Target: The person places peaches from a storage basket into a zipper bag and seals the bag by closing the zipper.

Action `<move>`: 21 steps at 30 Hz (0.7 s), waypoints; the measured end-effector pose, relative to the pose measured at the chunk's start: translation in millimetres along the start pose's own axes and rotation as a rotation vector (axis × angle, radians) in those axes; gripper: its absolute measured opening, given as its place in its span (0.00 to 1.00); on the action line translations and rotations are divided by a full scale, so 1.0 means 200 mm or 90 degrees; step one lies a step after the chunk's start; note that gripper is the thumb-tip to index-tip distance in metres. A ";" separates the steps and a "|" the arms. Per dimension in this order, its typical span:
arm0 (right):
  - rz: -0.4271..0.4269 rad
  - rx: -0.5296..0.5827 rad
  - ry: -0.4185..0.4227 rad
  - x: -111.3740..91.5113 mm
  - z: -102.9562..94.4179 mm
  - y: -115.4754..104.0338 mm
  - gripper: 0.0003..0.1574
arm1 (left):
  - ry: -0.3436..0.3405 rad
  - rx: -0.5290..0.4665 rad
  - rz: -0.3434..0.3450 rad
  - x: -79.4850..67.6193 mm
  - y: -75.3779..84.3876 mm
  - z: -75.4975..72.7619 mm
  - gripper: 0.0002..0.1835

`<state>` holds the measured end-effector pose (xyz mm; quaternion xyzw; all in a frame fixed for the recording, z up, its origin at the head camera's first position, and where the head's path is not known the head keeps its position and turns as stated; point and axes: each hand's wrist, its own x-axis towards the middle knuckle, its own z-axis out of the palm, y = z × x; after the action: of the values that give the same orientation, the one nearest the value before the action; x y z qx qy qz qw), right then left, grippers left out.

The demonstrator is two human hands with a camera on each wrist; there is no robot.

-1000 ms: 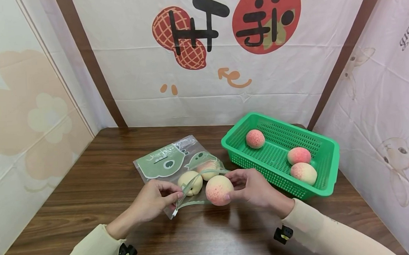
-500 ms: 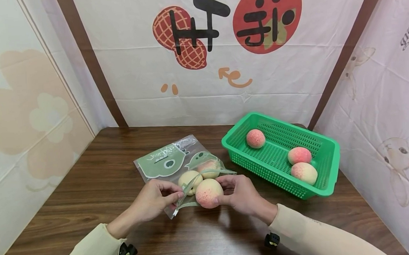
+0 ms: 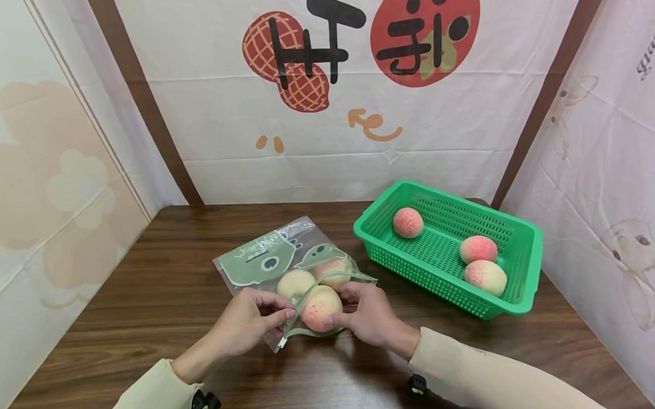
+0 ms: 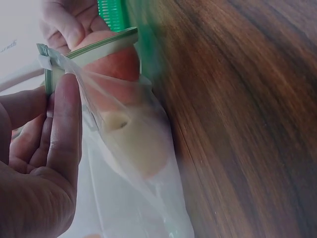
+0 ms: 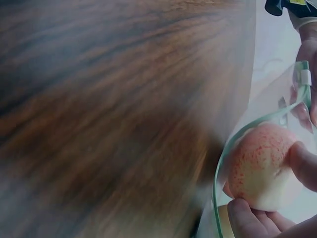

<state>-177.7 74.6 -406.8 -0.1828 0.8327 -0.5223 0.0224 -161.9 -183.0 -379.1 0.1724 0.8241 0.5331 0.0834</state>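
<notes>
A clear zip bag (image 3: 258,259) with green cartoon prints lies on the table, its mouth toward me. My left hand (image 3: 252,320) pinches the bag's edge near the white slider (image 4: 44,62). In my right hand (image 3: 369,312) is a pink-and-cream peach (image 3: 321,310), gripped between thumb and fingers right in the bag's mouth; the right wrist view shows the green zip strip (image 5: 216,183) curving around it. Inside the bag sit a cream peach (image 3: 295,284) and a pinkish peach (image 3: 333,270), both seen through the plastic.
At the back right stands a green plastic basket (image 3: 418,272) holding a pink peach (image 3: 407,223) at its left end, plus a deeper pink peach (image 3: 478,249) and a pale peach (image 3: 485,277) side by side at its right. Printed cloth hangs behind the brown wooden table (image 3: 123,311).
My right hand has carried its peach leftward from beside the bag into the mouth. The cream peach inside has shifted slightly back and left. My left hand keeps its place on the bag.
</notes>
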 end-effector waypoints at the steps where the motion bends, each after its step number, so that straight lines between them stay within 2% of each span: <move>1: 0.002 0.005 0.003 0.00 0.01 0.00 0.30 | -0.001 -0.001 0.000 0.00 0.00 0.00 0.05; 9: 0.011 0.054 0.024 0.04 0.11 -0.01 0.28 | -0.002 0.005 0.001 0.01 0.00 0.01 0.07; 15: 0.029 0.030 0.054 0.08 0.17 -0.02 0.25 | -0.006 0.007 0.011 0.00 0.01 0.01 0.06; 21: 0.005 -0.007 0.081 0.11 0.22 -0.02 0.21 | -0.011 -0.002 0.012 0.00 0.01 0.01 0.05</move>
<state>-187.1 27.1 -420.4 -0.1461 0.8360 -0.5280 -0.0298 -162.2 -181.1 -378.0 0.1844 0.8210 0.5335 0.0857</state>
